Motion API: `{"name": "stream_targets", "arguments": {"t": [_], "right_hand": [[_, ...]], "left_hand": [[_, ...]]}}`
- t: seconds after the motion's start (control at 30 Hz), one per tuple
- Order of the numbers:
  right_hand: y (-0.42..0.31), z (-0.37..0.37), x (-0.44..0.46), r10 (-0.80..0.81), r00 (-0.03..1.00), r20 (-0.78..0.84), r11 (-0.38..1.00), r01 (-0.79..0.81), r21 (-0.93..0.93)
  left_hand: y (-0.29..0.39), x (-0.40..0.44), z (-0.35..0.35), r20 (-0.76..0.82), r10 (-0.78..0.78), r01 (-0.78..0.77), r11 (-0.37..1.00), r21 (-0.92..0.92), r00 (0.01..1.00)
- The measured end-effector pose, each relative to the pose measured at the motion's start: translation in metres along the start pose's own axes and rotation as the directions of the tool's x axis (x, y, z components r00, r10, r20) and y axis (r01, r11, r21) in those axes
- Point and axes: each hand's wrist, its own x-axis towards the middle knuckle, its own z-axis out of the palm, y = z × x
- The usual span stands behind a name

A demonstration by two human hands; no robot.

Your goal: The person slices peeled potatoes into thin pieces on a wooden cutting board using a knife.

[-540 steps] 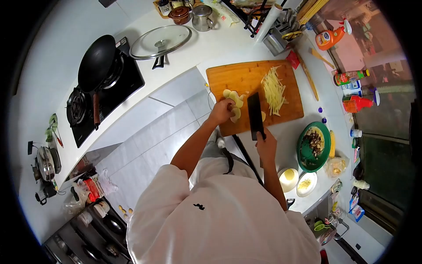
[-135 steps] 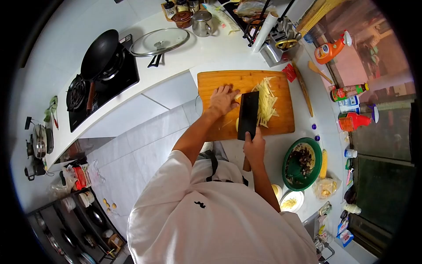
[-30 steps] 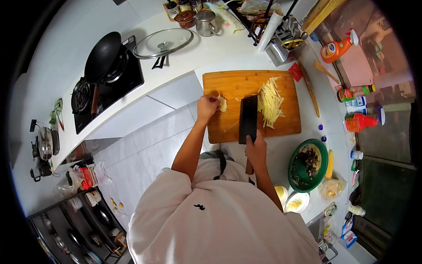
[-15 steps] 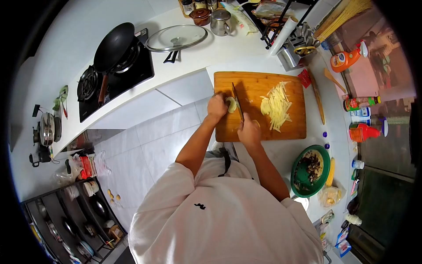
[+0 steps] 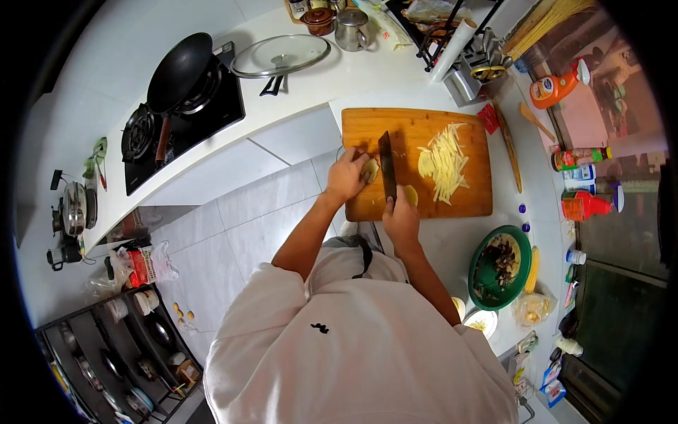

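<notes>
My right hand [image 5: 401, 220] is closed round the handle of a kitchen knife [image 5: 388, 164] with a broad dark blade, which points away from me over the wooden cutting board [image 5: 417, 121]. To the left of the blade, my left hand [image 5: 345, 177] grips a cut piece of pale potato [image 5: 370, 169] at the board's left side. The blade stands apart from that piece. Close to my right knuckles lies another potato piece [image 5: 411, 195], partly hidden by the hand. A heap of potato strips [image 5: 445, 166] rests on the right half of the board.
A green basin [image 5: 523, 272] with dark chopped bits stands to the right, beside a corn cob [image 5: 531, 271]. On the left are the stove with a wok [image 5: 178, 74] and a glass lid [image 5: 281, 55] on the counter. A rolling pin [image 5: 510, 152] lies right of the board.
The knife has moved slightly right, away from the potato piece, and more of its blade side shows. My left hand has shifted a little down and left on the piece.
</notes>
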Motion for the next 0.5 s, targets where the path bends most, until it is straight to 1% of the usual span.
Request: {"name": "stream_targets", "arguments": {"t": [0.07, 0.17, 0.27, 0.37, 0.47, 0.5], "right_hand": [[-0.004, -0.001, 0.000, -0.034, 0.999, -0.002, 0.999, 0.034, 0.006], [-0.009, 0.004, 0.001, -0.043, 0.999, -0.004, 0.997, 0.043, -0.066], [-0.010, 0.013, 0.005, 0.001, 1.000, 0.021, 0.995, 0.001, -0.102], [-0.008, 0.015, 0.006, -0.020, 0.999, 0.030, 0.996, 0.023, -0.085], [-0.009, 0.012, 0.010, -0.078, 0.996, 0.041, 0.993, 0.082, -0.085], [-0.010, 0.011, 0.010, -0.065, 0.998, 0.025, 0.995, 0.067, -0.075]], "left_hand": [[-0.007, -0.003, -0.007, 0.113, 0.217, -0.227, 0.969, 0.092, 0.970], [-0.022, -0.005, 0.006, 0.069, 0.299, -0.306, 0.944, 0.126, 0.952], [-0.018, -0.009, 0.009, 0.127, 0.153, -0.164, 0.983, 0.085, 0.980], [-0.027, -0.016, 0.028, 0.052, 0.118, -0.123, 0.987, 0.107, 0.992], [-0.010, -0.016, 0.018, 0.083, -0.001, -0.005, 0.997, 0.073, 0.997], [-0.007, -0.017, 0.017, 0.066, -0.001, -0.004, 0.997, 0.072, 0.998]]}}
